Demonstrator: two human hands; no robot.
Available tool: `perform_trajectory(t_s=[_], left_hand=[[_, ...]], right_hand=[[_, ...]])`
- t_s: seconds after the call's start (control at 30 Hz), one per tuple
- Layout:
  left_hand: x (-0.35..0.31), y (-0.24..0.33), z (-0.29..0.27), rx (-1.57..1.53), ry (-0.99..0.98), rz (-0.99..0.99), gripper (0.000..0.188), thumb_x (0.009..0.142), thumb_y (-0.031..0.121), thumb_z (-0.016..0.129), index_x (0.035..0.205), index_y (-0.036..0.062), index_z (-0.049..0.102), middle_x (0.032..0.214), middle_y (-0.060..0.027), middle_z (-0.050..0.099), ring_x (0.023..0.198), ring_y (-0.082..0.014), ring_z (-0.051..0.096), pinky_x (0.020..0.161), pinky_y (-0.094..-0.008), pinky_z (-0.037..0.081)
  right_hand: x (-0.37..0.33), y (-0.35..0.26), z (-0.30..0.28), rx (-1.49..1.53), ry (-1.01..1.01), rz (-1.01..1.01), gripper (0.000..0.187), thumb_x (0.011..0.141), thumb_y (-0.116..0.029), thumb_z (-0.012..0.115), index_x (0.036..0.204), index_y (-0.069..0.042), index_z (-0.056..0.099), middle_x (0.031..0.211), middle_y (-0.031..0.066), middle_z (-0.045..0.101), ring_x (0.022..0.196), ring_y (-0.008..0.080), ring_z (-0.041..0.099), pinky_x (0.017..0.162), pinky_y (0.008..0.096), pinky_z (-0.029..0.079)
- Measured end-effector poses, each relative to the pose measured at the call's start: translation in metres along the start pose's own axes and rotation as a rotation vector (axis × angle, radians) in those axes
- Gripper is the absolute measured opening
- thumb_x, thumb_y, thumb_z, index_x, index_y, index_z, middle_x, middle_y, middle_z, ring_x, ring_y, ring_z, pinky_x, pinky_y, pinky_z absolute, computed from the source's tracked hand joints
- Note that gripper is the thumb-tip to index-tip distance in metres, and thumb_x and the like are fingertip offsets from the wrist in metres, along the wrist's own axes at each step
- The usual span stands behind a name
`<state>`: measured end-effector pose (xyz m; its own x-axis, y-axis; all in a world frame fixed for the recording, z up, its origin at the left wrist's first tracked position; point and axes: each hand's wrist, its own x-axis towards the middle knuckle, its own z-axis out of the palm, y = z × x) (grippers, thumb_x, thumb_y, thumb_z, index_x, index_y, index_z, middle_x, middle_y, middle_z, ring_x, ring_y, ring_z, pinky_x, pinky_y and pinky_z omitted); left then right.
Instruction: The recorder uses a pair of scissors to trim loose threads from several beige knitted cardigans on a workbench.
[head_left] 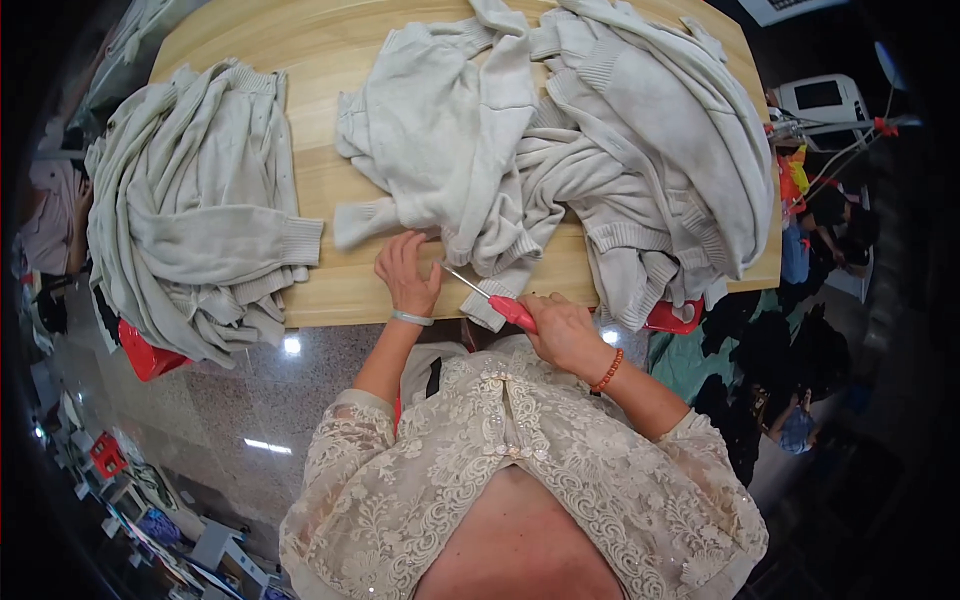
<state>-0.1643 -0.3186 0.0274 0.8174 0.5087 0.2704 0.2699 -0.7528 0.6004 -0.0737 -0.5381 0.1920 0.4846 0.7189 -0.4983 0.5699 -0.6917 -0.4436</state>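
Note:
A light grey knitted sweater [425, 125] lies spread on the table in front of me, one sleeve folded out to the left. My left hand [407, 272] rests by that sleeve's lower edge, fingertips touching the knit and thumb held apart. In my right hand [562, 330] is a hand tool [513, 312] with a pinkish-red handle and a thin metal shaft. The shaft points up and left, its tip close to my left thumb. What shape the tip has is too small to tell. A ribbed cuff [487, 310] hangs over the front edge below the shaft.
On the pale wooden table [325, 110], a pile of grey sweaters [205, 180] hangs over the left front corner. Another heap [660, 150] covers the right side. Red stools [150, 350] show under the edge. Dark clothes [775, 350] lie on the floor at right; other people sit farther off.

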Motion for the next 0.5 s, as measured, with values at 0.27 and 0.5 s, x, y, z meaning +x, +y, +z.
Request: perform_trajectory(t_s=[0.27,0.5], left_hand=[[0.058,0.024,-0.001,0.024,-0.268,0.212,0.06,0.063,0.01,0.071,0.121,0.0105,0.054,0.119,-0.0181,0.055,0.112,-0.0317,0.052,0.096,-0.0469,0.037],[0.146,0.04,-0.054,-0.83,0.091,-0.191,0.026,0.079,-0.004,0.046,0.101,-0.0007,0.06,0.086,-0.0028,0.064,0.077,-0.0153,0.059,0.072,-0.0299,0.049]], right_hand=[[0.001,0.035,0.017,0.057,0.679,0.085,0.029,0.079,-0.012,0.065,0.106,-0.005,0.058,0.094,0.0188,0.063,0.093,0.0349,0.06,0.081,0.0435,0.048],[0.052,0.052,0.027,0.348,0.555,0.307,0.049,0.07,-0.043,0.078,0.095,-0.005,0.06,0.082,0.0169,0.065,0.077,0.0385,0.063,0.07,0.0454,0.05]])
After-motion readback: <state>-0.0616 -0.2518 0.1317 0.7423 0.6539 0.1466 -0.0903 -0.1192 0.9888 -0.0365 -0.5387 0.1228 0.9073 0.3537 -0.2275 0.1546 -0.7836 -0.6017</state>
